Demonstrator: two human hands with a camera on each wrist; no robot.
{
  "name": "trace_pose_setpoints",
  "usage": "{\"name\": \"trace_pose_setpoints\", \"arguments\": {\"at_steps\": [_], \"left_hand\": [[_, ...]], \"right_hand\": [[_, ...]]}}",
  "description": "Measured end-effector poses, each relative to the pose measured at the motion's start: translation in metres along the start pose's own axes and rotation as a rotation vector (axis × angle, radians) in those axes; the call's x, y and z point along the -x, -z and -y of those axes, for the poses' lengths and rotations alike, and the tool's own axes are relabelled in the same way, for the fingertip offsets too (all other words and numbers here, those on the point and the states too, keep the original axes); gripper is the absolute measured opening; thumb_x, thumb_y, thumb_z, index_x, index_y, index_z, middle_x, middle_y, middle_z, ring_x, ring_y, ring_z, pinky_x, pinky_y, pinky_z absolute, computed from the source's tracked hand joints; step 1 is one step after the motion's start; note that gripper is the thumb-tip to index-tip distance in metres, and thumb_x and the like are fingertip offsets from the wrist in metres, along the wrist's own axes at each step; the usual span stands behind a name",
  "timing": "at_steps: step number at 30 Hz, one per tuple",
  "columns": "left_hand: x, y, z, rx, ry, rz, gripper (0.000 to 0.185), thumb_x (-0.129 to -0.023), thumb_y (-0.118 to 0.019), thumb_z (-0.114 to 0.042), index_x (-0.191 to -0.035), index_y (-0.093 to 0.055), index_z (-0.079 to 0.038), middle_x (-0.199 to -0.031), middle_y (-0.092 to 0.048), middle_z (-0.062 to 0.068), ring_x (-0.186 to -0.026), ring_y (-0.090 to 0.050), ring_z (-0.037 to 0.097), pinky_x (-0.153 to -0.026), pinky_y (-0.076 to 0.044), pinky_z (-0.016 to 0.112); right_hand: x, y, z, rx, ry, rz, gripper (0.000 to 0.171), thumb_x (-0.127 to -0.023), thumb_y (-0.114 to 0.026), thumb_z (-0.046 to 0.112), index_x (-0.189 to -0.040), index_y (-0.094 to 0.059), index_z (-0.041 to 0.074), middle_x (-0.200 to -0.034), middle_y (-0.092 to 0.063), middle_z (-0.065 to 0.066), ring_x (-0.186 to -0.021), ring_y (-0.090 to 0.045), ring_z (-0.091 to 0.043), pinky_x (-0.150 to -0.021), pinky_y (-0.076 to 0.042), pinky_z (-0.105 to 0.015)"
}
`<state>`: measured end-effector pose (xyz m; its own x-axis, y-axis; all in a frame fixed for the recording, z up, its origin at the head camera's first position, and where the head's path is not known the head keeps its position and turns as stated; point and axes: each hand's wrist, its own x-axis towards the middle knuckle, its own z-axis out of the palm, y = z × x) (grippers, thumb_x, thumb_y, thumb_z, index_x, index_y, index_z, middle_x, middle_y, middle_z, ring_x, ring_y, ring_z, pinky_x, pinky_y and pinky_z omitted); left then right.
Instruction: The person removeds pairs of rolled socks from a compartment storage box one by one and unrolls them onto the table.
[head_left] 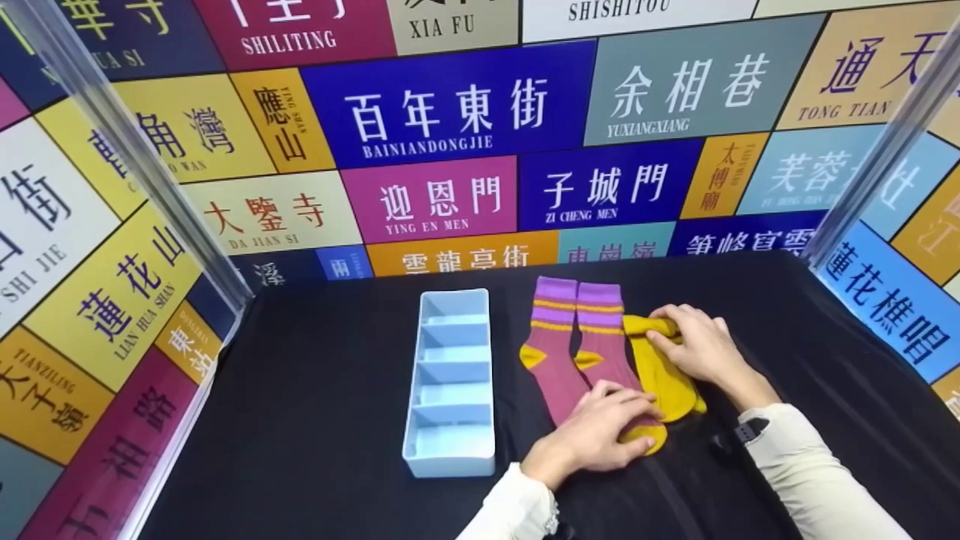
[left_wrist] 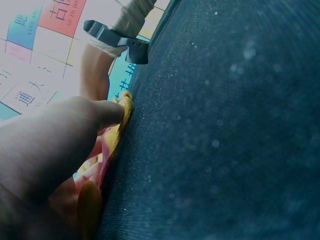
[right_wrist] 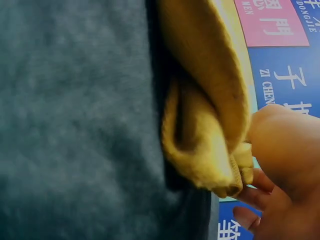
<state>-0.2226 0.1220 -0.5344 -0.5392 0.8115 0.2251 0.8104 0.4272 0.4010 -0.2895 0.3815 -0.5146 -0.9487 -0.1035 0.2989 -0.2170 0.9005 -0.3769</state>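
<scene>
A pair of dusty-pink socks (head_left: pixel 553 375) lies side by side, with purple and yellow striped cuffs and yellow heels and toes. My left hand (head_left: pixel 600 427) rests across their toe ends, fingers spread and loosely bent; its thumb touches the yellow toe (left_wrist: pixel 116 137) in the left wrist view. Just to the right lie yellow socks (head_left: pixel 664 386), folded over at the far end. My right hand (head_left: pixel 701 346) pinches that fold between thumb and fingers. In the right wrist view, the yellow fabric (right_wrist: pixel 200 145) bulges in loose folds beside the hand (right_wrist: pixel 285 160).
A light-blue tray (head_left: pixel 450 469) with several compartments in a row stands left of the socks. Black cloth (head_left: pixel 322 405) covers the table. Behind it rises a wall of colourful printed signs (head_left: pixel 450 105), with clear upright panel edges at left and right.
</scene>
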Motion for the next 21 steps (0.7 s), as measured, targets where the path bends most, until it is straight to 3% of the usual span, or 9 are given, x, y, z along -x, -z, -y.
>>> {"name": "trace_pose_setpoints", "arguments": {"at_steps": [6,11,14,17,21], "left_hand": [[0.000,-0.001,0.000,0.016,0.016,0.016,0.040,-0.107,-0.060,-0.053,-0.142,-0.068,-0.033,-0.160,-0.058,-0.013,-0.142,-0.047,0.013,-0.119,-0.039,0.032],[-0.001,-0.002,0.000,0.016,0.015,0.020,0.041,-0.107,-0.060,-0.055,-0.142,-0.068,-0.034,-0.160,-0.057,-0.014,-0.142,-0.047,0.013,-0.118,-0.039,0.032],[-0.001,-0.002,0.001,0.011,0.011,0.019,0.041,-0.107,-0.060,-0.055,-0.141,-0.068,-0.034,-0.158,-0.059,-0.014,-0.142,-0.048,0.013,-0.118,-0.039,0.032],[-0.001,-0.001,0.001,0.013,0.005,0.019,0.039,-0.107,-0.060,-0.054,-0.139,-0.070,-0.034,-0.156,-0.061,-0.015,-0.141,-0.048,0.012,-0.117,-0.039,0.031],[-0.001,0.000,0.002,0.016,-0.014,0.016,0.036,-0.107,-0.060,-0.053,-0.136,-0.072,-0.034,-0.153,-0.063,-0.016,-0.139,-0.049,0.012,-0.116,-0.039,0.030]], "right_hand": [[-0.006,-0.003,0.000,-0.035,-0.021,-0.081,0.032,-0.099,-0.080,0.026,-0.119,-0.075,0.002,-0.119,-0.069,-0.020,-0.108,-0.065,-0.040,-0.084,-0.033,-0.051],[-0.011,-0.005,-0.001,-0.059,-0.031,-0.179,0.024,-0.095,-0.083,0.019,-0.109,-0.068,0.006,-0.113,-0.066,-0.018,-0.100,-0.065,-0.038,-0.087,-0.047,-0.055],[-0.013,-0.006,-0.003,-0.079,-0.022,-0.186,0.017,-0.095,-0.083,0.017,-0.102,-0.071,0.008,-0.114,-0.066,-0.018,-0.102,-0.066,-0.038,-0.090,-0.052,-0.057],[-0.013,-0.007,-0.004,-0.079,-0.016,-0.119,0.026,-0.095,-0.084,0.021,-0.114,-0.074,0.007,-0.126,-0.065,-0.021,-0.113,-0.065,-0.043,-0.099,-0.047,-0.062],[-0.011,-0.006,-0.006,-0.069,-0.028,-0.054,0.045,-0.095,-0.084,0.024,-0.134,-0.069,0.007,-0.133,-0.064,-0.024,-0.118,-0.062,-0.046,-0.101,-0.040,-0.066]]}}
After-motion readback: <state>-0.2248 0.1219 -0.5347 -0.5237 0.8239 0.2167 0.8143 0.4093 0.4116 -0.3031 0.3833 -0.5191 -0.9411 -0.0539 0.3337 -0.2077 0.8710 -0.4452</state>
